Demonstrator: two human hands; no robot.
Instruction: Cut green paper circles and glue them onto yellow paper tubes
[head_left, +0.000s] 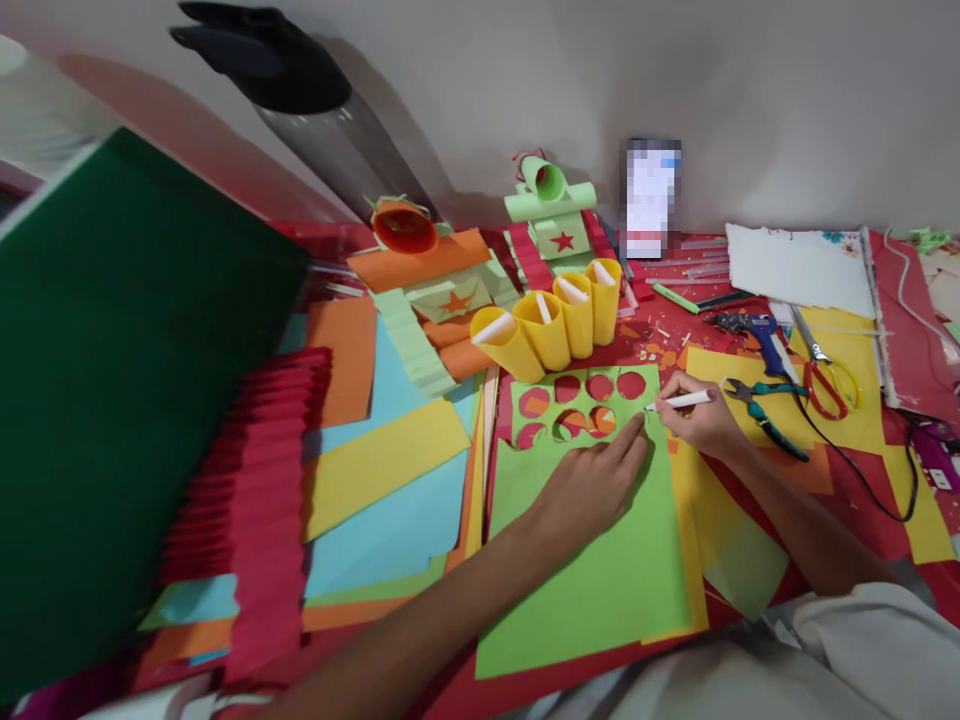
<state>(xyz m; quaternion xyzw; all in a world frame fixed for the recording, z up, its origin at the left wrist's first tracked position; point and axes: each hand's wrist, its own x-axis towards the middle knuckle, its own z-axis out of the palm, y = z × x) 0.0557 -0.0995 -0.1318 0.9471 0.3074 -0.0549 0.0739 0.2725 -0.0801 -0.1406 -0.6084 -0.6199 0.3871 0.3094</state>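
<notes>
A light green sheet of paper [585, 560] lies in front of me, with several round holes cut near its top edge. My left hand [600, 470] rests flat on it, fingers stretched toward the upper right of the sheet. In my right hand [697, 418] is a white pen [684, 400], pinched with its tip on the paper just beside my left fingertips. Whether something small lies under those fingertips, I cannot make out. Several yellow paper tubes [541, 335] with white pieces inside stand just beyond the sheet.
Pliers [772, 405], scissors [821, 375] and a blue glue gun [757, 328] lie on the right. Two paper figures [555, 235] and a phone [651, 200] stand along the wall. To the left are crimped red paper [266, 530] and a dark green board [142, 380].
</notes>
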